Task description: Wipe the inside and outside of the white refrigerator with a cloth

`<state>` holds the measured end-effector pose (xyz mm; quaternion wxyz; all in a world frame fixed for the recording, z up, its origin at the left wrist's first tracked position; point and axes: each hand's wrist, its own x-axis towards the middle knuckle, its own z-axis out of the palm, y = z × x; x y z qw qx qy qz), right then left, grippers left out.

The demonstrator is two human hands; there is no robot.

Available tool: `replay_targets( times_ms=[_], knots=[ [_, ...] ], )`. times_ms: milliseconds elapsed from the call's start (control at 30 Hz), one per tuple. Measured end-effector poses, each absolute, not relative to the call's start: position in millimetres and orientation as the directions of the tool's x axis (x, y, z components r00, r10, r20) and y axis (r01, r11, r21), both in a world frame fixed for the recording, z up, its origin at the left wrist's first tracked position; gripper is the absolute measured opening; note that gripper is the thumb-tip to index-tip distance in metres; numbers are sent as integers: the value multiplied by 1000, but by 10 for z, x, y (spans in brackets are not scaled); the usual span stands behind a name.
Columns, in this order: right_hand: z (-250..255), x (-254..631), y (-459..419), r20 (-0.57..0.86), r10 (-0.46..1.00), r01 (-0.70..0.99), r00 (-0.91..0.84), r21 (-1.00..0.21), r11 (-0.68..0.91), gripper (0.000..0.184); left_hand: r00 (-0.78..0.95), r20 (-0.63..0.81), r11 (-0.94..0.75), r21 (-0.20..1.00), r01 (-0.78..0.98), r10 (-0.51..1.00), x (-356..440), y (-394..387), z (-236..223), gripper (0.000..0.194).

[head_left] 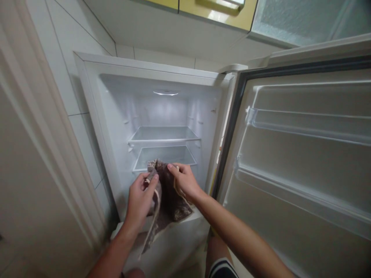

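A dark brown cloth (169,193) with pale edging hangs in folds between my two hands, in front of the open fridge (100,112). My left hand (142,197) pinches its left side between thumb and fingers, and a strip of the cloth dangles below. With thumb and fingertips, my right hand (184,177) grips the upper right edge. Behind the cloth, part of the lower glass shelf (171,154) is covered. The upper glass shelf (165,133) shows bare above it.
The fridge door (290,162) stands wide open on the right, with clear door racks (304,125). Yellow cabinets (217,13) hang overhead. A tiled wall (84,154) and a pale door frame (49,116) are on the left. My knee (217,251) shows below.
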<state>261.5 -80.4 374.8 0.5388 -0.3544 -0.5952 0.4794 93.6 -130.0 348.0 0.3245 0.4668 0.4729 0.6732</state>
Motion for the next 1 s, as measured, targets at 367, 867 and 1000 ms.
replay_targets(
  times_ms=[367,867,1000],
  knots=[
    [3730,2723,-952,456,848,206,-268,-833,513,63,-130,390,-395,918,-16,912,1208,-1389,3469,48],
    [3876,2955,-1058,228,863,-117,-450,-973,197,50,-185,203,-214,976,-43,962,588,-1158,3461,83],
    [3891,3040,-1071,220,871,-145,-440,-974,174,61,120,47,-20,975,-220,992,538,-1174,3374,70]
  ],
)
